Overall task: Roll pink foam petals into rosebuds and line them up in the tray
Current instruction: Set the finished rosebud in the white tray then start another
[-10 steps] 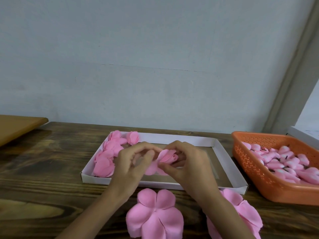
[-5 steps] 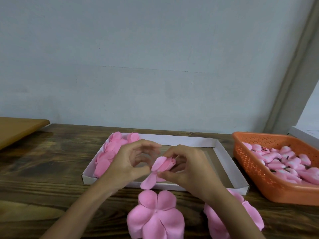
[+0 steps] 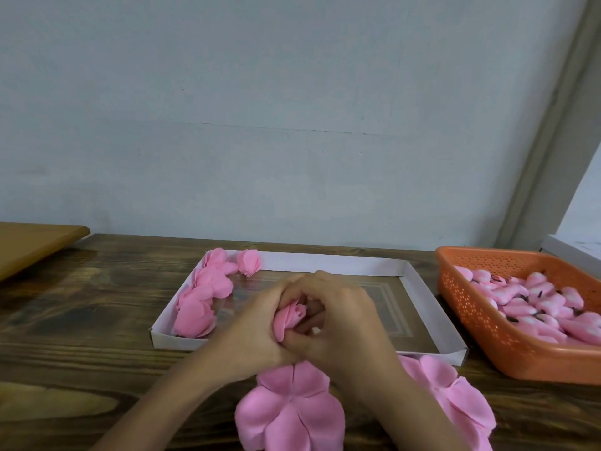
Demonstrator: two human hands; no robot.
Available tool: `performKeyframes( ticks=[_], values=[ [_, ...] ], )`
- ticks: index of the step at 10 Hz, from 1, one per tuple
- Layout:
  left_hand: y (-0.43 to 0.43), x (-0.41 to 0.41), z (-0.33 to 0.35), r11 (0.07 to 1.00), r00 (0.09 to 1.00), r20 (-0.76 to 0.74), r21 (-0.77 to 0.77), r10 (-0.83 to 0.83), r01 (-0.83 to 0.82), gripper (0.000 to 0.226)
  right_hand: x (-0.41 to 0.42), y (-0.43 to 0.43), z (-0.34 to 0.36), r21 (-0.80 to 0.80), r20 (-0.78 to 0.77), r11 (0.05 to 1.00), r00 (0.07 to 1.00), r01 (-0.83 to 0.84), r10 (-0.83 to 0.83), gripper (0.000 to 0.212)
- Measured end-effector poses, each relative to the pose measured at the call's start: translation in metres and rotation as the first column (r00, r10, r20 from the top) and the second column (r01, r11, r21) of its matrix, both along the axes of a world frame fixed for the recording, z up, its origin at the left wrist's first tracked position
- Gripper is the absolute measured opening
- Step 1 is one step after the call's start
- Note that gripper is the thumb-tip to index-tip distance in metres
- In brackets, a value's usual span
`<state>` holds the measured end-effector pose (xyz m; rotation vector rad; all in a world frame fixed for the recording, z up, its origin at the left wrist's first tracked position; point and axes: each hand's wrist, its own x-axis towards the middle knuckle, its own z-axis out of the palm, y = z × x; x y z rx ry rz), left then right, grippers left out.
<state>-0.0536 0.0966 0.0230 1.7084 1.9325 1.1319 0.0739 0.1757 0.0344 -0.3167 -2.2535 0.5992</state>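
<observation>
On wooden bench (image 3: pixel 81 320): white tray (image 3: pixel 325 263) at centre, finished rosebuds (image 3: pixel 201 301) along its left edge. Orange basket (image 3: pixel 520 359) at right edge. Flat petals (image 3: pixel 289 415) at front edge. Left hand (image 3: pixel 257 333) and right hand (image 3: pixel 344 323) both clasped round rosebud (image 3: pixel 287 317) between them, over tray's front edge.

No text, label, brand, number or sign can be read anywhere in the view.
</observation>
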Motion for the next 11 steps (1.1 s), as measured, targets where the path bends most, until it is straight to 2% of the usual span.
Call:
performKeyframes(
  ticks=[1,2,3,4,5,6,7,8,9,10,11],
  values=[
    [0.015,0.023,-0.005,0.679,0.593,-0.798,-0.495,-0.107,-0.543,0.009,-0.003,-0.005,-0.002,-0.201,-0.083,0.979,0.996,0.025,-0.042,0.044],
    [0.017,0.015,-0.010,0.872,0.901,-0.244,-0.258,0.358,-0.416,0.017,-0.005,-0.008,-0.002,-0.151,-0.141,0.987,0.987,0.056,-0.078,0.026],
    [0.014,-0.014,-0.013,0.956,0.782,0.623,0.225,0.010,-0.191,0.013,-0.002,-0.009,0.003,0.031,-0.195,0.991,0.974,0.127,-0.118,0.005],
    [0.019,-0.016,-0.016,0.932,0.527,0.846,0.250,-0.079,-0.262,0.029,0.003,0.003,0.004,0.077,-0.252,0.988,0.962,0.132,-0.109,0.009],
    [0.019,-0.014,-0.006,0.935,0.347,0.937,0.151,-0.032,-0.320,0.044,0.003,0.011,0.002,0.168,-0.169,0.985,0.986,0.039,-0.010,0.017],
    [0.014,-0.015,-0.006,0.965,0.162,0.980,0.148,-0.114,-0.216,0.056,0.000,0.007,-0.005,0.291,-0.038,0.953,0.994,-0.087,0.102,0.022],
    [0.009,-0.015,-0.004,0.978,0.091,0.989,0.133,-0.120,-0.161,0.058,-0.003,0.004,-0.006,0.365,-0.021,0.922,0.989,-0.131,0.149,0.024],
    [0.008,-0.012,0.001,0.973,0.041,0.995,0.102,-0.096,-0.207,0.047,-0.003,0.002,-0.008,0.388,0.050,0.903,0.982,-0.186,0.181,0.031],
    [0.008,-0.013,0.001,0.961,-0.002,0.995,0.092,-0.096,-0.261,0.042,-0.006,-0.002,-0.013,0.435,0.113,0.888,0.987,-0.150,0.111,0.039],
    [0.007,-0.013,-0.002,0.959,0.045,0.997,0.077,-0.067,-0.273,0.035,-0.009,-0.005,-0.017,0.466,0.100,0.881,0.994,-0.085,0.043,0.036],
    [0.007,-0.013,-0.003,0.966,0.113,0.993,0.054,-0.026,-0.253,0.036,-0.011,-0.007,-0.019,0.511,0.026,0.859,1.000,-0.024,0.013,0.024]
  ],
)
